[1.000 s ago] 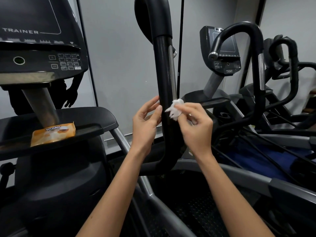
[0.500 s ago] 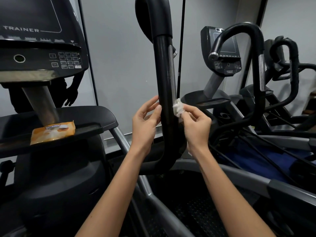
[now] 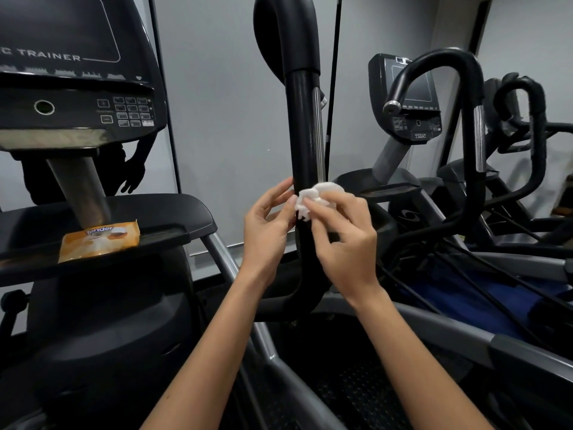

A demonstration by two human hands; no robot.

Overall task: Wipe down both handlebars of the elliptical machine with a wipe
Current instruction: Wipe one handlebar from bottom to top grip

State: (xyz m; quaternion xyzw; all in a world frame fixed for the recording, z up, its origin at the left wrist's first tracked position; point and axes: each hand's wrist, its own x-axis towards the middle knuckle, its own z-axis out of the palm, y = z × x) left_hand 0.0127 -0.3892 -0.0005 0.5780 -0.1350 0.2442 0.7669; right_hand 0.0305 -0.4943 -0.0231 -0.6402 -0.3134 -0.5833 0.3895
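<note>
A black upright handlebar (image 3: 302,128) with a chrome strip on its right side rises in the middle of the view. A crumpled white wipe (image 3: 313,197) lies against its front at mid height. My right hand (image 3: 344,240) pinches the wipe from the right. My left hand (image 3: 266,231) is at the bar's left side, fingers nearly straight, thumb tip touching the wipe's left edge. The other handlebar of this machine is out of view.
The console (image 3: 74,85) marked TRAINER stands at the left, above a black tray (image 3: 173,218) holding an orange wipes packet (image 3: 99,240). More elliptical machines (image 3: 465,144) crowd the right. Grey frame rails (image 3: 459,330) run below my arms.
My right hand carried the wipe from the bar's right edge onto its front, toward my left thumb. The left hand stayed beside the bar.
</note>
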